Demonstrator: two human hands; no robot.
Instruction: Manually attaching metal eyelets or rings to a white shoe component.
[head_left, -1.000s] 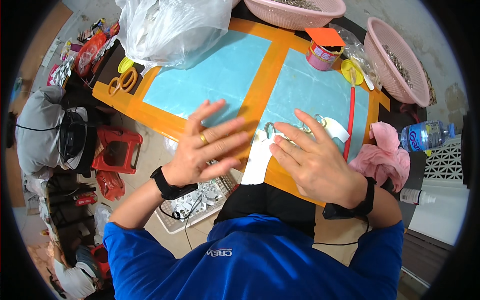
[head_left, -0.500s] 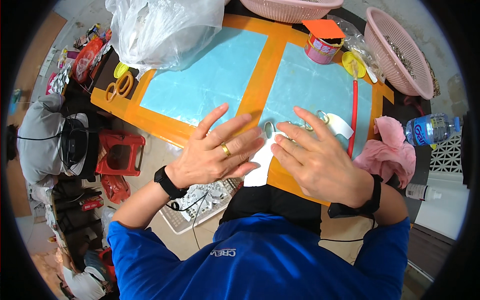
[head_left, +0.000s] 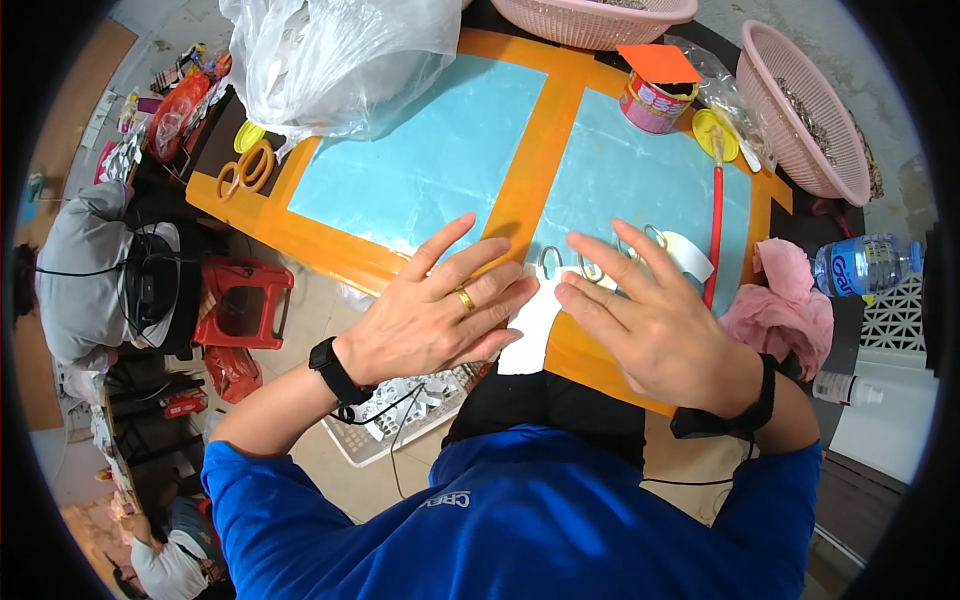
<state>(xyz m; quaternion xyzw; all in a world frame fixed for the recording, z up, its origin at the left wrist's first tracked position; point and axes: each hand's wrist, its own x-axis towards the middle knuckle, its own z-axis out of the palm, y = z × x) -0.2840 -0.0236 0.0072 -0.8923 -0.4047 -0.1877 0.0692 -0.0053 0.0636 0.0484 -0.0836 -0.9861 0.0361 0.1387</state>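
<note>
1. Reaching in from the lower left, the wearer's left hand with a gold finger ring has closed the gap seen one second ago, when it stood well apart from the long white flexible strip. Its lower fingertips are now at the strip's left edge.
2. That hand's index finger is lifted and set apart from the others; the lower fingers lie closer together. Whether thumb and fingers pinch the strip cannot be told.
3. Holding nearly the same place as before, the right hand hovers or rests over the strip's upper right side, its two upper fingers spread and the two lower digits close together. Whether these grip anything cannot be told.
4. Lying between the hands, at the front of the table, the strip overlaps the orange tape border, its lower end pointing toward the wearer, much as before.
5. One silvery oval metal loop stands out at the strip's top, between the two hands; similar loops show beyond the right fingers, near a rounded white piece.
6. Unchanged on the light-blue sheet are the slim red-handled brush, right of the loops, and the pink tin under its orange square card.
</note>
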